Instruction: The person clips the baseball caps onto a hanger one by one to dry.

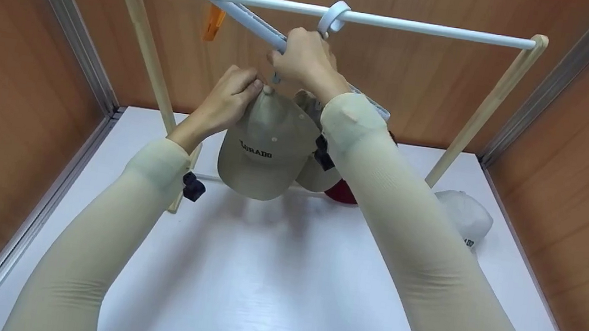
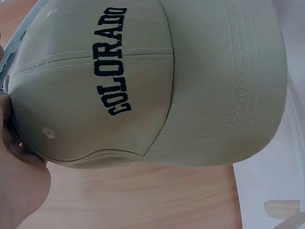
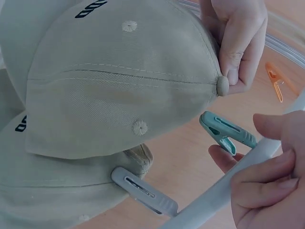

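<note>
Crown up and brim down, a khaki baseball cap (image 1: pixel 273 135) lettered COLORADO hangs from my left hand (image 1: pixel 229 98), which pinches it beside the top button (image 3: pixel 222 86). My right hand (image 1: pixel 307 60) is at the pale clip hanger (image 1: pixel 253 22), just under its hook. In the right wrist view its thumb and forefinger lie either side of a green clothespin (image 3: pixel 233 129), across the hanger bar. That clothespin's jaws face the cap's crown, a small gap apart. Next to it a grey clothespin (image 3: pixel 147 191) bites a second khaki cap (image 3: pixel 66 191).
The hanger's hook (image 1: pixel 335 17) loops over the white rod (image 1: pixel 429 29) of a wooden-legged rack. An orange clothespin (image 1: pixel 213 23) dangles at the hanger's far left. Behind the caps shows a dark red cap (image 1: pixel 341 192). A whitish cap (image 1: pixel 462 217) lies at right on the white table.
</note>
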Demonstrator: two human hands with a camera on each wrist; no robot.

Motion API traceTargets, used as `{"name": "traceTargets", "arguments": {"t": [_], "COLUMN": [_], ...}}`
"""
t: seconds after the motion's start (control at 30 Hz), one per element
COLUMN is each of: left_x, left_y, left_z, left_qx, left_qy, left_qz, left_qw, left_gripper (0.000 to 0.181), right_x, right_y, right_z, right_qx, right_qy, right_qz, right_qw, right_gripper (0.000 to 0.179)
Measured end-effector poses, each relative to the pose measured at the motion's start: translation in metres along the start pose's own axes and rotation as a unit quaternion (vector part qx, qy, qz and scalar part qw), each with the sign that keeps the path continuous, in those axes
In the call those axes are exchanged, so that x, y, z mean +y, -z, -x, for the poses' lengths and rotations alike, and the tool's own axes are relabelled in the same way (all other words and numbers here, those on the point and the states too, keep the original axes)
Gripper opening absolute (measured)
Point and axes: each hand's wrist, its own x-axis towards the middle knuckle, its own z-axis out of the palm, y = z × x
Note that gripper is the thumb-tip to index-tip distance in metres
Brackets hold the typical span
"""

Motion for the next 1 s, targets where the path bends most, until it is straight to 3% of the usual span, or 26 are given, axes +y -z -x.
{"name": "traceTargets", "arguments": {"t": [0.2,0.5,0.67,1.0], "left_x": [0.0,-0.004,-0.006,-0.007], "left_y": [-0.004,-0.007,-0.01,-0.013], "left_z": [0.002,0.002,0.003,0.006], "left_qx": [-0.007,0.0,-0.003,-0.003], "left_qy": [0.003,-0.004,0.009,0.04], "left_qz": [0.001,0.004,0.0,0.012], "left_qw": [1.0,1.0,1.0,0.9991], "left_gripper": [0.029,0.027,0.028,0.031], "right_x": [0.003,0.006,0.01,0.005], "right_y": [-0.001,-0.002,-0.005,-0.003], "right_z": [0.0,-0.001,0.001,0.003], "right_qx": [-0.002,-0.001,0.005,-0.017], "right_qy": [-0.003,-0.016,-0.029,-0.033], "right_qz": [-0.003,-0.005,-0.004,-0.027], "right_qw": [1.0,0.9999,0.9996,0.9989], "right_gripper": [0.036,0.02,0.017,0.032]}}
